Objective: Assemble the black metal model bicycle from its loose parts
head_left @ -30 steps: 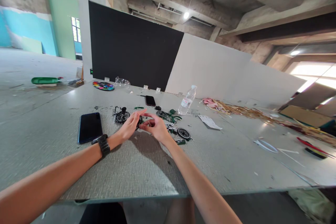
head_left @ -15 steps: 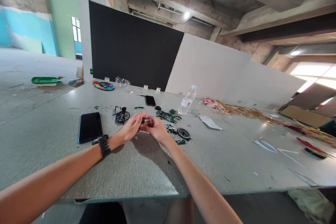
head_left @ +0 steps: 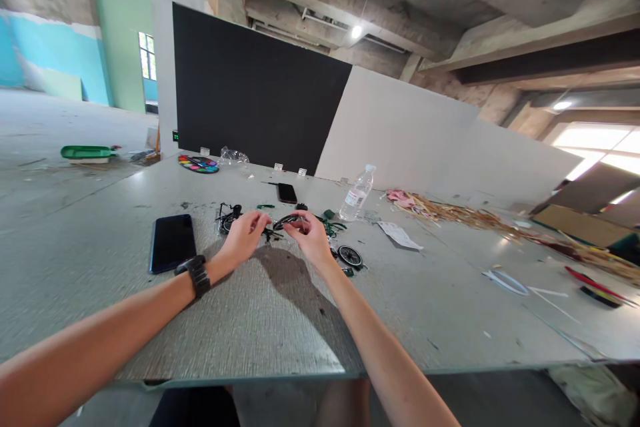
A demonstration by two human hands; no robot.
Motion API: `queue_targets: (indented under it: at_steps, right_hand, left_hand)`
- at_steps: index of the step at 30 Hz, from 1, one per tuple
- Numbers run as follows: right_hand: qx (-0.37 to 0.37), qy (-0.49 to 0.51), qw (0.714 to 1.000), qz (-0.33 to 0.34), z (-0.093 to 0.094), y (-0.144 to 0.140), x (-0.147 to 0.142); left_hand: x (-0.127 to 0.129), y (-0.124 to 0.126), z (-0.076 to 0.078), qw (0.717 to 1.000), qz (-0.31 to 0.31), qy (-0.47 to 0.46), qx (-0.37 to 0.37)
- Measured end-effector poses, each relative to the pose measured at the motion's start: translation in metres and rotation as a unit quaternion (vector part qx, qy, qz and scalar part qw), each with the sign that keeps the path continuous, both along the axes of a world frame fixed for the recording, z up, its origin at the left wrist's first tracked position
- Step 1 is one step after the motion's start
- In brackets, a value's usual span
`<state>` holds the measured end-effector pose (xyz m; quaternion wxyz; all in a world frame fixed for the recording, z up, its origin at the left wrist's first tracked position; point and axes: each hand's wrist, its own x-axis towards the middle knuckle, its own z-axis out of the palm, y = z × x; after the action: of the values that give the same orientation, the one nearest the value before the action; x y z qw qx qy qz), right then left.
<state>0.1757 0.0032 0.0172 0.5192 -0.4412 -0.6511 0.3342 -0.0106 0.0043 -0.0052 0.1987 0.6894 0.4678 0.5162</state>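
My left hand (head_left: pixel 246 236) is closed, fingertips together, at a small dark model-bicycle part (head_left: pixel 273 235); its exact shape is hard to make out. Between the thumb and fingers of my right hand (head_left: pixel 311 235) is a small black spoked wheel (head_left: pixel 285 220), tilted, just right of that part. Behind my left hand stands a black partly built model bicycle (head_left: pixel 226 219), half covered by the hand. Green and black model parts (head_left: pixel 336 225) lie beyond my right hand, and another small wheel (head_left: pixel 350 255) rests flat beside its wrist.
A large dark phone (head_left: pixel 173 243) lies left of my watch, a smaller phone (head_left: pixel 287 193) farther back. A clear water bottle (head_left: pixel 357 195) stands behind the parts, near a paper sheet (head_left: pixel 399 235). A paint palette (head_left: pixel 198 164) sits back left; wood strips (head_left: pixel 450 209) litter the right.
My hands have moved apart slightly. My right hand has picked up the wheel that lay on the table and brought it left toward the dark part.
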Motion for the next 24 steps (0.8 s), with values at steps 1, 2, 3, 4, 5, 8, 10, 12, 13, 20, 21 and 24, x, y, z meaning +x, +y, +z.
queue_targets:
  at_steps: [1,2,3,4,5,8,10,12,13,20,21,24]
  right_hand:
    - [0.005,0.002,1.000,-0.008,-0.001,0.001,0.000]
    - [0.010,0.007,1.000,-0.012,-0.001,0.001,0.000]
    - [0.014,0.012,1.000,-0.014,-0.001,0.002,0.000]
    - [0.017,0.017,1.000,-0.016,-0.001,0.002,0.000]
    - [0.019,0.020,0.999,-0.019,-0.001,0.002,0.000]
    - [0.021,0.021,0.999,-0.026,0.000,0.002,-0.001]
    - [0.020,0.022,0.999,-0.028,0.000,0.002,0.000]
    - [0.018,0.025,0.999,-0.026,0.000,0.003,0.000]
    - [0.016,0.024,0.999,-0.025,0.000,0.004,0.000]
    - [0.015,0.027,0.999,-0.018,-0.002,0.005,0.001]
    - [0.015,0.028,0.999,-0.018,-0.002,0.005,0.001]
    - [0.014,0.026,0.999,-0.018,-0.002,0.005,0.000]
  left_hand:
    - [0.000,-0.001,0.000,0.999,-0.005,0.046,0.009]
    - [-0.001,-0.003,0.001,0.996,-0.013,0.089,0.017]
    - [-0.001,-0.005,0.002,0.991,-0.024,0.129,0.024]
    - [-0.001,-0.008,0.003,0.985,-0.034,0.166,0.027]
    - [-0.001,-0.010,0.004,0.979,-0.041,0.197,0.028]
    - [-0.002,-0.015,0.006,0.965,-0.039,0.257,0.015]
    - [-0.003,-0.016,0.005,0.962,-0.028,0.270,-0.002]
    - [-0.005,-0.015,0.004,0.964,-0.019,0.266,-0.012]
    - [-0.006,-0.014,0.003,0.965,-0.018,0.261,-0.015]
    - [-0.012,-0.009,0.003,0.964,-0.040,0.261,-0.040]
    - [-0.013,-0.009,0.003,0.962,-0.039,0.269,-0.042]
    - [-0.015,-0.007,0.003,0.958,-0.037,0.280,-0.049]
